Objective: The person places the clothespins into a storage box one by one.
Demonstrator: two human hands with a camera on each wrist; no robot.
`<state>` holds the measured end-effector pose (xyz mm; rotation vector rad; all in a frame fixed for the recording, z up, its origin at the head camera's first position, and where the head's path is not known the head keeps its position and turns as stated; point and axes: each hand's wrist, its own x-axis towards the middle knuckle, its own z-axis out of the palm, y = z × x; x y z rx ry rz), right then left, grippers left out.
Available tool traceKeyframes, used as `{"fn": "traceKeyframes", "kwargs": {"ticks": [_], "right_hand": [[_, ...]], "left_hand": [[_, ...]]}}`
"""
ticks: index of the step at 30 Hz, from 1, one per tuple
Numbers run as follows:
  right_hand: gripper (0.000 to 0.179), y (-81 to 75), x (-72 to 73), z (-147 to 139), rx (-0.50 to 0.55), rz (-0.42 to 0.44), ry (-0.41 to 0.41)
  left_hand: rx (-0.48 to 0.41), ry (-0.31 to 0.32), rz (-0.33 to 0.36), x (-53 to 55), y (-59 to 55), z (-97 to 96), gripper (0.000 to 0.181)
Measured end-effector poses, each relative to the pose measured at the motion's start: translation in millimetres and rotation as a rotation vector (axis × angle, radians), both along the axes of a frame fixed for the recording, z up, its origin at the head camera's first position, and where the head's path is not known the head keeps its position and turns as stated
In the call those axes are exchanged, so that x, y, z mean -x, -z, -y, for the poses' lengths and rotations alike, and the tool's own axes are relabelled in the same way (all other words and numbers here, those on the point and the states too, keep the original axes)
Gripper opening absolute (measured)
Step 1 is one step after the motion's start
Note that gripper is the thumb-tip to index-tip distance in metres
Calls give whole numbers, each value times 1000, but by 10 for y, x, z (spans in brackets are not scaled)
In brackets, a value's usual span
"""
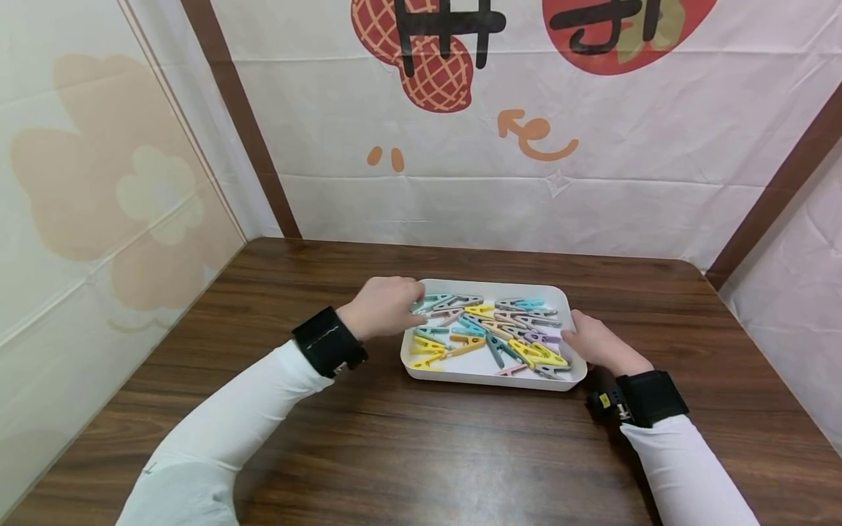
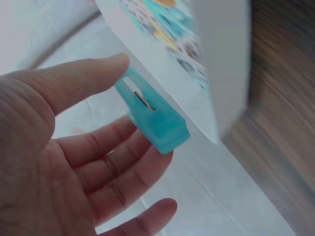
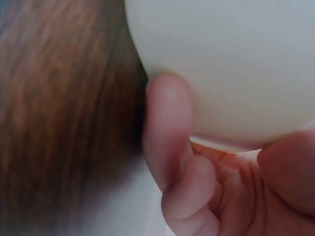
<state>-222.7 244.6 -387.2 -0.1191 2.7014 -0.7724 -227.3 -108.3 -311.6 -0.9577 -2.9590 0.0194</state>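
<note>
A white rectangular tray [image 1: 487, 381] holds many clothespins in teal, yellow, grey, pink and purple. At its left end, my left hand [image 1: 384, 307] pinches a teal clothespin [image 2: 157, 125] between the thumb and fingers, beside the tray wall in the left wrist view. The little finger stands apart from the clothespin. My right hand [image 1: 601, 343] grips the tray's right end. In the right wrist view, curled fingers [image 3: 170, 113] press against the tray's outer wall [image 3: 221, 73], with the thumb at its edge on the right.
The brown wooden table [image 1: 408, 453] carries the tray near its far side. A white printed cloth [image 1: 460, 204] hangs behind the table, and another cloth [image 1: 99, 183] with a flower pattern hangs on the left. Both wrists wear black bands [image 1: 329, 342].
</note>
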Motion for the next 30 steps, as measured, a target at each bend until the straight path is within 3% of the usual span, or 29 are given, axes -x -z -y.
{"fn": "traceKeyframes", "kwargs": {"ticks": [6,13,19,30], "right_hand": [[55,-12,1,-12,-2,2,0],[54,-1,-12,-2,1,9,-1],[55,-8,-8,0,-5,-6,-13],[53,17,2,-7,5,-5,-7]], "left_hand": [[69,138,59,-42,-8,-410,29],[152,303,94,-133,85,-780,25],[220,341,123,-156,147,-935,25],[289,354,178,-111,269,-1008,20]]}}
